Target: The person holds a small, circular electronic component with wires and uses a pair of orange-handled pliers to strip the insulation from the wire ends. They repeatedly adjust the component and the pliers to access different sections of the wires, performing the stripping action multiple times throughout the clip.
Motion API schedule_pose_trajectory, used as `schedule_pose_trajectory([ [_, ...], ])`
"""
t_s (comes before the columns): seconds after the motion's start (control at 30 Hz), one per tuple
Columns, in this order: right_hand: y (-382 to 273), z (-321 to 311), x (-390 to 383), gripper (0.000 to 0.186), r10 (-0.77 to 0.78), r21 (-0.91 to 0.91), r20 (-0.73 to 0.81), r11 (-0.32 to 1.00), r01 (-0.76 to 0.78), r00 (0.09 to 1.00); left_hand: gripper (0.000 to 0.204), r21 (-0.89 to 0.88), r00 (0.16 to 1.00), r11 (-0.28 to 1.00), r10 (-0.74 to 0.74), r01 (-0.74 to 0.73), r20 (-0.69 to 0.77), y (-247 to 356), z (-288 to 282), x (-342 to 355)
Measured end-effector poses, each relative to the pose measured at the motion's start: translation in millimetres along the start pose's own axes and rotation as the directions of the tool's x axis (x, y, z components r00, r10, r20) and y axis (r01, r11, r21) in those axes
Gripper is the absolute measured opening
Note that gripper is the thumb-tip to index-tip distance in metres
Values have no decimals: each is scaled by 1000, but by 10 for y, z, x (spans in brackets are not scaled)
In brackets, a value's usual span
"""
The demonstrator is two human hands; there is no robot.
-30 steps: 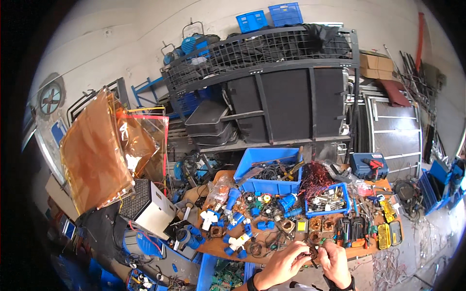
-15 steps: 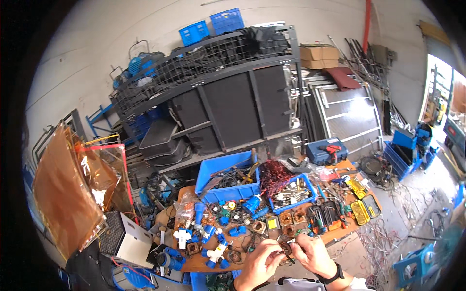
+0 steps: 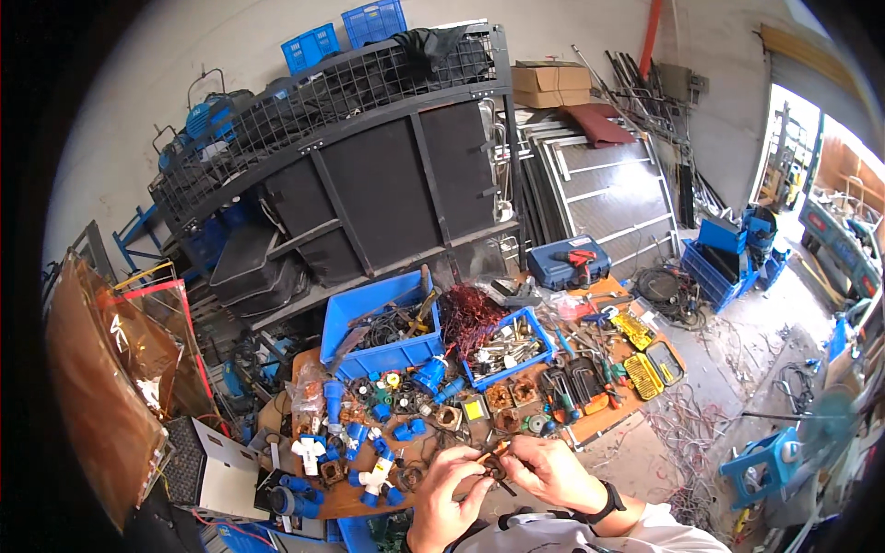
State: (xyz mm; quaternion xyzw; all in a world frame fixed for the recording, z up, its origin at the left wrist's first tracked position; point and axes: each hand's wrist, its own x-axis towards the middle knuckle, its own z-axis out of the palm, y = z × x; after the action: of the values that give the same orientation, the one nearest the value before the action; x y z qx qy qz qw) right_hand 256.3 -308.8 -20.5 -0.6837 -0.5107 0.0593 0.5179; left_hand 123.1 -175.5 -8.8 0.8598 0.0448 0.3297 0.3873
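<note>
**A small dark piece, pinched in both hands**

The dark piece is at the bottom middle of the frame, up off the surface, between your two hands. Your left hand pinches it from the left with thumb and fingers. Your right hand pinches it from the right. Your fingers cover much of it, so I can't tell its full shape or what it is made of.

It looks light, and likely stiff enough to keep its shape. It may be a bit slippery if it is greasy, and thin bits could bend. The best place to hold it is by its outer edges, with your fingertips, away from the thin end that points down.

Just past your hands, the surface is crowded. A white and blue pipe joint and a wire coil lie to the left. A yellow-faced square sits above your hands in the frame. Farther up are a big blue tub and a small blue tray. A yellow case lies to the right. A small part dropped in this mess could be hard to find.
</note>
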Motion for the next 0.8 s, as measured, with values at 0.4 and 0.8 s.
schedule_pose_trajectory([
  [0.4, 11, -37, 49, 29, -33, 28, 19, 999, 33, 999, 21, 22, 999, 999, 36, -36, -1, -62, -27, 6],
  [0.8, -87, -124, -1, 17, -45, 149, 65, 988, 35, 997, 26, -184, 999, 982, 45, -49, -29, -58, 33, -119],
])
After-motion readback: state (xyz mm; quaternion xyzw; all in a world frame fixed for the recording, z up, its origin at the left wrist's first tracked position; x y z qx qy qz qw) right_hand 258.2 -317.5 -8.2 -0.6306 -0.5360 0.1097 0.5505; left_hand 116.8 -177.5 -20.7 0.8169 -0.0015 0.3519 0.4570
